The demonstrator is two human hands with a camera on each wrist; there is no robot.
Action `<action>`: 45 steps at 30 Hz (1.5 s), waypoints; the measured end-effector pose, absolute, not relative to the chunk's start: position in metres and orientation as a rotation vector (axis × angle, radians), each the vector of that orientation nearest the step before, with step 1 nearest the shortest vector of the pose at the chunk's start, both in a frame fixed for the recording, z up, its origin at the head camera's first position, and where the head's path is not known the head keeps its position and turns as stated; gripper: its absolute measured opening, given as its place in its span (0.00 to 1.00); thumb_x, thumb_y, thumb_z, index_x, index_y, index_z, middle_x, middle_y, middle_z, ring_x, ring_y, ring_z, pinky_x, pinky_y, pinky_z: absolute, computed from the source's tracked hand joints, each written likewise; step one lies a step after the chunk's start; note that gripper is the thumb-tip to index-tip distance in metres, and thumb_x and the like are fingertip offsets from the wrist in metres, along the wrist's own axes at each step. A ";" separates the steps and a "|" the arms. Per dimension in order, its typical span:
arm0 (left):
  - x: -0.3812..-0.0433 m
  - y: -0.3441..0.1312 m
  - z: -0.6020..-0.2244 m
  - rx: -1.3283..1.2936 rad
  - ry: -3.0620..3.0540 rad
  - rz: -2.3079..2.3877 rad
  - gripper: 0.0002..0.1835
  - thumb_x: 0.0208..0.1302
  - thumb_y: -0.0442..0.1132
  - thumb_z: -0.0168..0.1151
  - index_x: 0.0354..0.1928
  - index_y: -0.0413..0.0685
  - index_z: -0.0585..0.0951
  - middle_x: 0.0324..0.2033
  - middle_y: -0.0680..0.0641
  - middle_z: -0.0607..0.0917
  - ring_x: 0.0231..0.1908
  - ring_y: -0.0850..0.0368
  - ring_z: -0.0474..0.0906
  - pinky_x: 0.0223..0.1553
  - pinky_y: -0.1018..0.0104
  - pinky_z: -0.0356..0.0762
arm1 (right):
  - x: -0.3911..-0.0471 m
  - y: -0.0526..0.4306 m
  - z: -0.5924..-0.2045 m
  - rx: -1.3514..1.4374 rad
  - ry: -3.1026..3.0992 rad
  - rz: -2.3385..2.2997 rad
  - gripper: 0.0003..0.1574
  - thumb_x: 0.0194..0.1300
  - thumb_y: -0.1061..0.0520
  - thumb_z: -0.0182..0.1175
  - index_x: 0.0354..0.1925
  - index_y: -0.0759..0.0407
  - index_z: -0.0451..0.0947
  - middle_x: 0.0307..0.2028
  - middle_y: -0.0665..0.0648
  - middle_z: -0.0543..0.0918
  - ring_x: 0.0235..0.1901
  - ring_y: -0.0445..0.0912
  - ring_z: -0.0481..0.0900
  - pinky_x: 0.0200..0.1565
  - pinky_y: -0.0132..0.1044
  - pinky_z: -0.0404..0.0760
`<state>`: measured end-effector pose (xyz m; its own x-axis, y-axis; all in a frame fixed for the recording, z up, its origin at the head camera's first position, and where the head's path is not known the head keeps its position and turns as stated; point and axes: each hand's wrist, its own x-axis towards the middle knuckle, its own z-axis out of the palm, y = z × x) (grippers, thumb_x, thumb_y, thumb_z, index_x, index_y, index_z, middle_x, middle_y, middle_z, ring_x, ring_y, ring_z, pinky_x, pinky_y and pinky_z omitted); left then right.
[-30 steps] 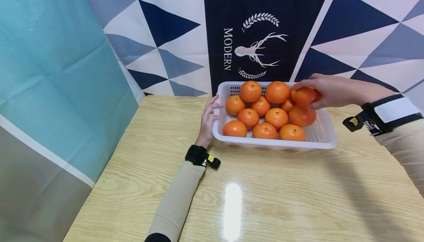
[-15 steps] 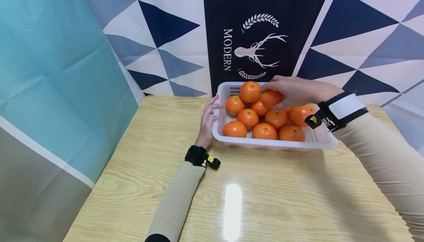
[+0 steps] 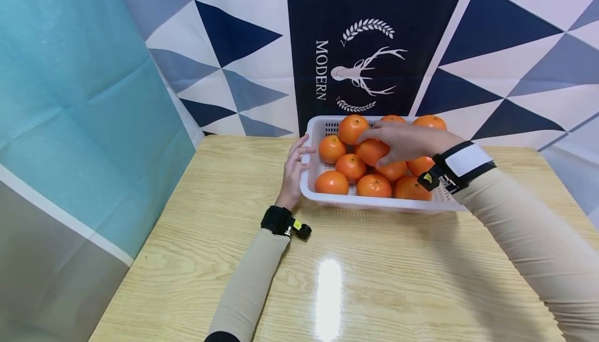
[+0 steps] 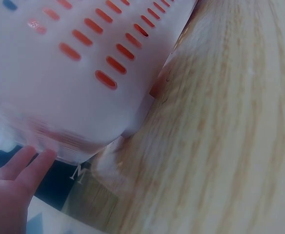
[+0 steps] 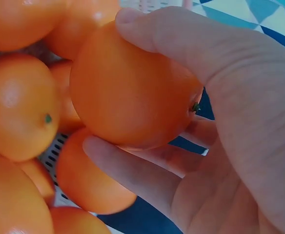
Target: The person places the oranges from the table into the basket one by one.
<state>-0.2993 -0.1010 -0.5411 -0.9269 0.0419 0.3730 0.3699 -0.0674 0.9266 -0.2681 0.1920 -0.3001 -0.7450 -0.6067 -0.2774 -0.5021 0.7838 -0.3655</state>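
A white plastic basket [image 3: 323, 196] with slotted walls holds several oranges [image 3: 331, 182], stacked in places. My right hand [image 3: 404, 142] reaches over it and grips one orange [image 5: 132, 92] between thumb and fingers, its green stem end toward the palm. In the head view that orange is partly hidden by the hand and sits above others near the basket's middle. At the basket's left end my left hand [image 3: 294, 168] rests its fingers on the rim. The left wrist view shows two extended fingers [image 4: 35, 168] against the basket's outer wall.
The basket stands on a light wood table [image 3: 224, 201] near its back edge. Behind hangs a patterned cloth [image 3: 252, 71] with a dark deer panel [image 3: 309, 14]. A blue-green curtain [image 3: 70, 97] borders the table's left side.
My right hand has moved left from the basket's back right corner to its middle, then slightly nearer me. An orange now shows at that corner. My left hand has stayed put.
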 end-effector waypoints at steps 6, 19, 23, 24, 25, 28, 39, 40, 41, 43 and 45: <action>-0.308 -0.107 -0.555 -0.490 -1.918 -2.183 0.22 0.66 0.36 0.52 0.57 0.56 0.88 0.85 0.64 0.70 0.88 0.58 0.58 0.87 0.38 0.61 | -0.264 0.187 -0.310 -0.767 2.569 -0.431 0.40 0.72 0.58 0.74 0.78 0.45 0.77 0.73 0.58 0.78 0.68 0.58 0.73 0.73 0.66 0.75; -0.308 -0.107 -0.553 -0.476 -1.934 -2.175 0.22 0.67 0.36 0.52 0.57 0.57 0.88 0.85 0.67 0.70 0.88 0.62 0.58 0.90 0.41 0.56 | -0.264 0.188 -0.322 -0.858 2.604 -0.361 0.38 0.74 0.56 0.74 0.78 0.48 0.76 0.75 0.59 0.79 0.70 0.58 0.74 0.78 0.68 0.71; -0.307 -0.107 -0.552 -0.457 -1.933 -2.189 0.22 0.67 0.35 0.52 0.56 0.57 0.89 0.84 0.67 0.70 0.88 0.63 0.59 0.89 0.42 0.59 | -0.266 0.190 -0.325 -0.989 2.632 -0.253 0.36 0.73 0.59 0.72 0.76 0.49 0.79 0.73 0.60 0.80 0.69 0.59 0.74 0.76 0.64 0.74; -0.307 -0.107 -0.552 -0.456 -1.933 -2.192 0.22 0.67 0.35 0.52 0.57 0.57 0.89 0.84 0.67 0.70 0.88 0.62 0.59 0.89 0.41 0.59 | -0.267 0.190 -0.325 -1.006 2.636 -0.241 0.36 0.72 0.61 0.72 0.75 0.49 0.79 0.72 0.60 0.81 0.69 0.58 0.74 0.76 0.63 0.75; -0.307 -0.107 -0.552 -0.456 -1.935 -2.190 0.22 0.67 0.35 0.52 0.57 0.57 0.89 0.84 0.67 0.70 0.88 0.62 0.59 0.89 0.41 0.59 | -0.267 0.190 -0.325 -1.018 2.634 -0.242 0.37 0.70 0.62 0.72 0.74 0.49 0.79 0.71 0.60 0.81 0.68 0.58 0.74 0.75 0.62 0.75; -0.307 -0.107 -0.552 -0.456 -1.948 -2.176 0.22 0.68 0.36 0.52 0.57 0.58 0.88 0.84 0.67 0.70 0.88 0.62 0.58 0.89 0.40 0.58 | -0.267 0.190 -0.325 -1.026 2.625 -0.252 0.39 0.67 0.66 0.72 0.74 0.50 0.79 0.71 0.61 0.80 0.69 0.59 0.74 0.74 0.62 0.75; -0.314 -0.101 -0.556 -0.515 -1.964 -2.118 0.22 0.67 0.37 0.52 0.58 0.54 0.88 0.86 0.62 0.68 0.90 0.56 0.55 0.89 0.30 0.50 | -0.262 0.195 -0.322 -0.854 2.606 -0.324 0.43 0.73 0.54 0.75 0.81 0.45 0.74 0.82 0.63 0.71 0.74 0.62 0.70 0.79 0.73 0.70; -0.314 -0.101 -0.556 -0.515 -1.978 -2.109 0.23 0.67 0.36 0.53 0.58 0.55 0.88 0.86 0.63 0.68 0.90 0.57 0.55 0.89 0.30 0.50 | -0.262 0.196 -0.321 -0.837 2.606 -0.338 0.44 0.73 0.52 0.75 0.82 0.45 0.73 0.83 0.64 0.69 0.75 0.63 0.68 0.79 0.74 0.69; -0.313 -0.103 -0.554 -0.513 -1.999 -2.093 0.23 0.67 0.36 0.52 0.59 0.56 0.88 0.86 0.64 0.68 0.90 0.58 0.56 0.89 0.30 0.50 | -0.262 0.196 -0.319 -0.827 2.611 -0.347 0.45 0.73 0.49 0.76 0.82 0.44 0.72 0.84 0.64 0.68 0.75 0.64 0.68 0.78 0.75 0.69; -0.308 -0.107 -0.548 -0.512 -2.038 -2.060 0.24 0.68 0.36 0.52 0.60 0.59 0.88 0.87 0.65 0.67 0.90 0.59 0.56 0.90 0.32 0.51 | -0.261 0.196 -0.312 -0.823 2.623 -0.380 0.47 0.72 0.46 0.78 0.82 0.44 0.72 0.85 0.65 0.65 0.76 0.65 0.68 0.78 0.76 0.70; -0.299 -0.113 -0.534 -0.529 -2.077 -2.002 0.25 0.70 0.37 0.52 0.63 0.59 0.88 0.88 0.61 0.66 0.91 0.56 0.55 0.90 0.35 0.51 | -0.260 0.195 -0.305 -0.861 2.642 -0.390 0.48 0.71 0.43 0.78 0.82 0.44 0.72 0.85 0.65 0.64 0.76 0.66 0.68 0.76 0.77 0.71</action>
<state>-0.2993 -0.1125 -0.5345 -0.9140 0.1111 0.3901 0.3939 0.0139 0.9190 -0.2598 0.1954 -0.3046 -0.7611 -0.6076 -0.2270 -0.5160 0.7793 -0.3555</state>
